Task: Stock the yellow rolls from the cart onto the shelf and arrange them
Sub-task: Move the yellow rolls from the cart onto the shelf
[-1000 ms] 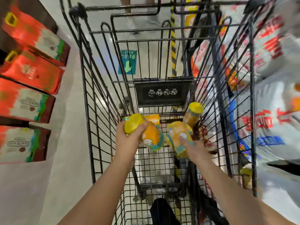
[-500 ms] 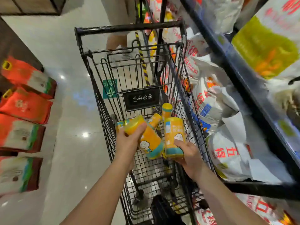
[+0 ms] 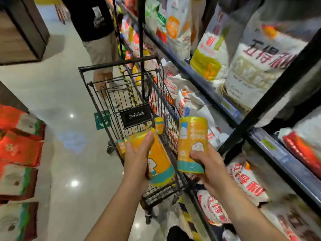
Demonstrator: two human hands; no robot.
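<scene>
My left hand [image 3: 137,159] grips a yellow roll [image 3: 160,164] with a teal band and a cartoon face, tilted over the black wire cart [image 3: 121,80]. My right hand [image 3: 206,164] holds a second yellow roll [image 3: 192,143] upright, just right of the cart's side. Two more yellow rolls remain in the cart: one [image 3: 159,125] stands near the far end, another [image 3: 121,147] shows partly behind my left hand. The black-framed shelf [image 3: 271,141] runs along the right.
Large white flour bags [image 3: 258,66] fill the shelf levels on the right. Red and white bags [image 3: 19,148] lie stacked on the left. A person in a black shirt [image 3: 93,16] stands beyond the cart. A dark wooden unit [image 3: 20,32] is at upper left.
Both hands have lifted their rolls up out of the cart. The right roll has moved right, past the cart's side toward the shelf. My view has risen and turned right.
</scene>
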